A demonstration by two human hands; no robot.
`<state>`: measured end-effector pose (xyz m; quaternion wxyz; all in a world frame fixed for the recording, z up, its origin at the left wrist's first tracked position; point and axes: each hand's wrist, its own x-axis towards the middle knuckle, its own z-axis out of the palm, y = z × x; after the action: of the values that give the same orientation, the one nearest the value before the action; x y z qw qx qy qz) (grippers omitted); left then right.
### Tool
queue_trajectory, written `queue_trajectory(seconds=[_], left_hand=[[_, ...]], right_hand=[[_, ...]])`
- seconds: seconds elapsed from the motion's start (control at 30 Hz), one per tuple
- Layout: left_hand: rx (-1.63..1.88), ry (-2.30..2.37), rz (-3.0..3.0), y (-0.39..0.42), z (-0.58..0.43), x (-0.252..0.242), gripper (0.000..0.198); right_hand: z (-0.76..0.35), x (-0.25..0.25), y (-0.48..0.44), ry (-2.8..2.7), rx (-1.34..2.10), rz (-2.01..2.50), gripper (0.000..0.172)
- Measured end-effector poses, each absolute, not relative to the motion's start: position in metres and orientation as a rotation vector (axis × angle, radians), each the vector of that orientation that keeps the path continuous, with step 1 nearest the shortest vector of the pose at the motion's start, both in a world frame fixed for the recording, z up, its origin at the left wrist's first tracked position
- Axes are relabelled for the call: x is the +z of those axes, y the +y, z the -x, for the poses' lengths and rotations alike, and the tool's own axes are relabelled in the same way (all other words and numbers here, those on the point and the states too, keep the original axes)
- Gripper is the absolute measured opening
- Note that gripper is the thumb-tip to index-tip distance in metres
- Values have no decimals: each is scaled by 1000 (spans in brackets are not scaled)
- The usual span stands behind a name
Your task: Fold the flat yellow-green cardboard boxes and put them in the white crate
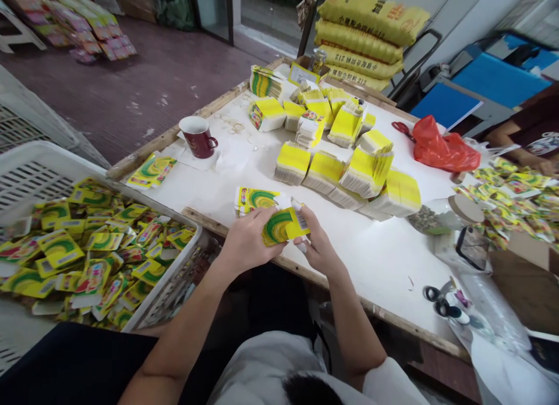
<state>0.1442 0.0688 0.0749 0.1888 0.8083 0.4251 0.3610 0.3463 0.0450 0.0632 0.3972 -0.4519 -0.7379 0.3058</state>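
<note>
Near the table's front edge, my left hand (251, 242) is closed around a small yellow and green printed carton (279, 226). At the carton's right end, by a barcode panel, my right hand (321, 242) grips it between thumb and fingers. White coverings show on some right fingertips. Just behind my left hand, another carton (257, 199) with the same print lies on the white tabletop (375, 259). Stacks of flat yellow cartons (323, 171) stand farther back, some bundled. How far the held carton is folded open cannot be made out.
A white basket (194, 242) of loose cartons stands at the left. On the table are a maroon mug (200, 137), a red plastic bag (441, 143), a glass jar (445, 213) and scissors (441, 300). Another person's arm (506, 137) is at the far right.
</note>
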Motion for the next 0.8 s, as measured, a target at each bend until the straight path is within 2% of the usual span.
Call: queue_trajectory(seconds=[0.13,0.47,0.53,0.6,0.67,0.73,0.8], left_hand=[[1046,1199,-2320,71,-143,73,54],[1102,1213,-2256,72,-150,66,54],[1261,1136,-2043,76,-147,66,54],[1615,993,-1650,84,-134,68,51],[1964,857,-1230,94,-110,70,56],[2112,830,-957,102,-83,74,76],[2216,867,-673,107,-61,79,88]], right_hand=[[-351,64,48,-1875,901,1109,58],[-339,60,46,-1830,776,1233,69],[-336,60,46,-1714,840,1173,81],[-336,61,48,-1613,920,1079,84],[-337,59,53,-1555,927,1059,67],[-337,55,60,-1570,850,1147,43],[-334,50,70,-1657,728,1252,29]])
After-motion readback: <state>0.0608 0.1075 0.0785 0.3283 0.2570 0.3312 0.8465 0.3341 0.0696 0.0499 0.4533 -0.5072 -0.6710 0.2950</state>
